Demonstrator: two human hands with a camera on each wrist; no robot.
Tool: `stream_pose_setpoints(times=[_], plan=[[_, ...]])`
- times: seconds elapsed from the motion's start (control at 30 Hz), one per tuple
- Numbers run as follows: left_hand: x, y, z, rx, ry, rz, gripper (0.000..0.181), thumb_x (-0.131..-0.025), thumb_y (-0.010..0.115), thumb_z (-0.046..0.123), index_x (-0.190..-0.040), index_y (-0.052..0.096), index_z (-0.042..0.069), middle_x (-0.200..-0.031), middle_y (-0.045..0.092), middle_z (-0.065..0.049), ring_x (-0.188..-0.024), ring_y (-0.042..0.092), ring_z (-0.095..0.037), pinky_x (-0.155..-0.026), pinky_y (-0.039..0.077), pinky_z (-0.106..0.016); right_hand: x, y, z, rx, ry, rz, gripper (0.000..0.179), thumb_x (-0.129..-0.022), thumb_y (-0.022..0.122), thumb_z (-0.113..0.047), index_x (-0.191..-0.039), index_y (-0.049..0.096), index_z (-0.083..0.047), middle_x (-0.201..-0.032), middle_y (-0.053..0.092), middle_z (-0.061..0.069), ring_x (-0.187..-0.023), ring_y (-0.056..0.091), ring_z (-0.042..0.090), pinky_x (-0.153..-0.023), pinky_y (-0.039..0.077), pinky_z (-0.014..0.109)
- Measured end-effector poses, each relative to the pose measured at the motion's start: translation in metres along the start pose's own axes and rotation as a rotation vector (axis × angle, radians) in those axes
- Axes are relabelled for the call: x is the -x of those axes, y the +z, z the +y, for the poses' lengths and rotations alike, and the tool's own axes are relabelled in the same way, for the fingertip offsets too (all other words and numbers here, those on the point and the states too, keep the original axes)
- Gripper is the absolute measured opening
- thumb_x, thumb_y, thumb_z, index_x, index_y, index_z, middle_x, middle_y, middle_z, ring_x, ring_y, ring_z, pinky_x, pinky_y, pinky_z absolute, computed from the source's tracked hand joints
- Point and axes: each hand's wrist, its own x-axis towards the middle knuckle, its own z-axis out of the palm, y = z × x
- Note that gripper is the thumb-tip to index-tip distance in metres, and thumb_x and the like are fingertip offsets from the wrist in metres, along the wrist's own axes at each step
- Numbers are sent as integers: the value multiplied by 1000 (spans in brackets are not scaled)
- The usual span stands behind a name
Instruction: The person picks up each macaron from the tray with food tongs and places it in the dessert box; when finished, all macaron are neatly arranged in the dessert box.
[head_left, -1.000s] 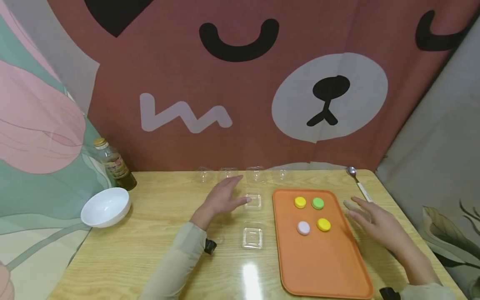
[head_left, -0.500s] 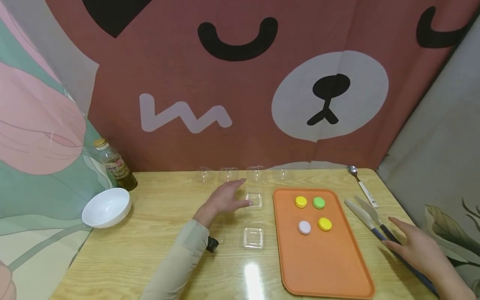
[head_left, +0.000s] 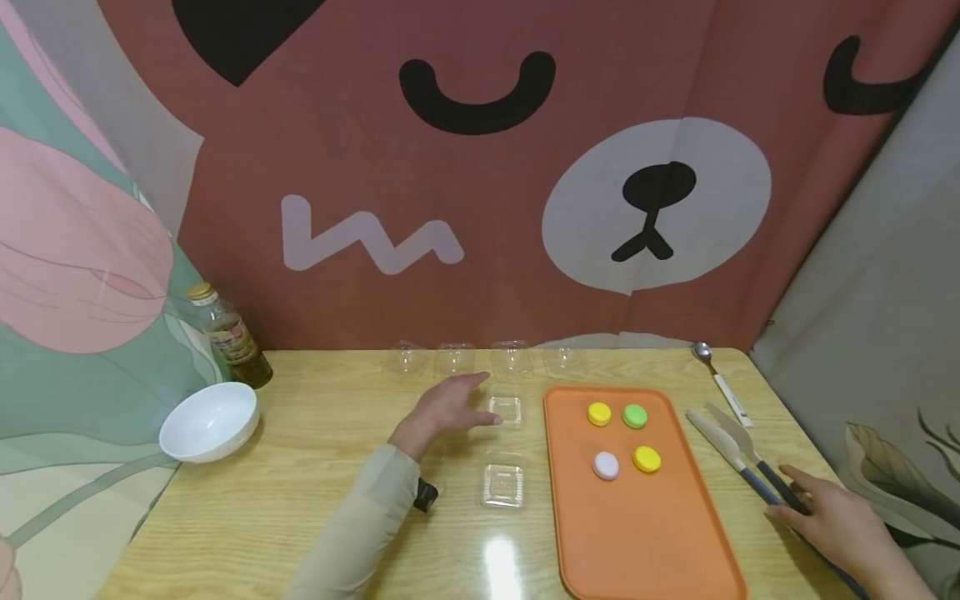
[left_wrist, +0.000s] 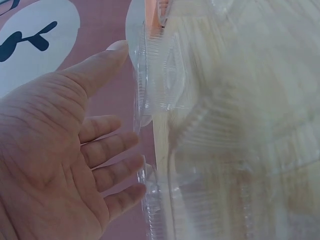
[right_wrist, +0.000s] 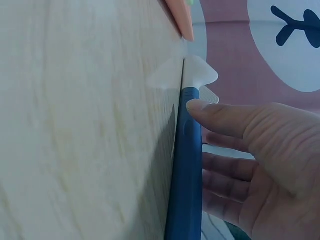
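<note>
In the head view my left hand [head_left: 446, 412] hovers by several clear plastic boxes, the nearest clear box [head_left: 510, 408] lying just beyond the thumb. Its fingers are extended and spread, holding nothing; the left wrist view shows the bare palm [left_wrist: 55, 150] beside clear plastic walls [left_wrist: 160, 75]. My right hand [head_left: 843, 525] is at the handles of a black-handled knife [head_left: 731, 425] and a blue-handled spatula [head_left: 712, 437] with a pale blade. In the right wrist view the thumb touches or nearly touches the blue handle [right_wrist: 187, 165]; the fingers lie behind it, fairly straight.
An orange tray [head_left: 637, 533] carries two yellow macarons, a green macaron [head_left: 635, 416] and a pale lilac macaron [head_left: 606, 465]. A spoon [head_left: 723, 387] lies behind the knife. At left stand a white bowl [head_left: 210, 422] and a bottle [head_left: 232, 337]. Clear lids [head_left: 512, 357] line the back edge.
My right hand has moved away from the tray's right edge, rightward and nearer to me, uncovering the blades and coming to the handles. The left hand has hardly moved.
</note>
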Motion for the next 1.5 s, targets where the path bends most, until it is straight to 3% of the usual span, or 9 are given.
stream_pose_setpoints(times=[0.27,0.43,0.63,0.8,0.97,1.17,1.5], plan=[[-5,-3,7,11,-9,-25,88,-86,77,52,-157,40,17,-158,46,-9,-146,44,-33,-118,40,-49,-1,-1,1,44,-85,68,78,-88,76,-45,-128,56,18,-106,68,35,-93,67,50,-71,53,58],[-7,-1,9,3,-13,-29,88,-84,79,50,-156,41,17,-157,48,-8,-144,46,-33,-116,43,-50,-3,3,1,45,-77,73,75,-90,74,-45,-127,56,18,-100,68,30,-89,65,46,-69,52,54],[-9,2,10,10,-13,-40,87,-85,80,48,-157,40,17,-157,48,-8,-144,46,-33,-117,42,-49,-2,9,-1,64,-99,169,66,-87,78,-38,-119,61,17,-89,67,22,-83,64,43,-67,51,55],[-10,4,10,2,-20,-54,87,-84,81,46,-156,41,17,-156,49,-8,-143,47,-33,-117,42,-49,-2,9,-5,84,-110,199,61,-86,79,-33,-115,62,18,-87,66,22,-81,64,42,-67,52,55],[-11,5,9,1,-33,-56,87,-85,81,46,-156,41,17,-155,50,-7,-143,47,-34,-116,43,-50,-2,8,-5,80,-117,204,55,-87,79,-30,-111,64,18,-82,66,18,-76,64,36,-62,50,50],[-13,6,6,-13,-43,-58,87,-84,81,47,-155,43,15,-154,52,-7,-142,48,-33,-115,44,-49,-4,8,-11,73,-129,228,28,-88,78,-28,-85,65,-3,-64,50,0,-59,45,16,-53,34,32],[-15,8,5,-33,-44,-65,83,-85,80,47,-153,46,16,-153,53,-7,-140,50,-33,-115,44,-47,-5,3,-13,32,-56,156,32,-93,71,-30,-94,67,1,-66,52,0,-61,43,17,-54,33,32]])
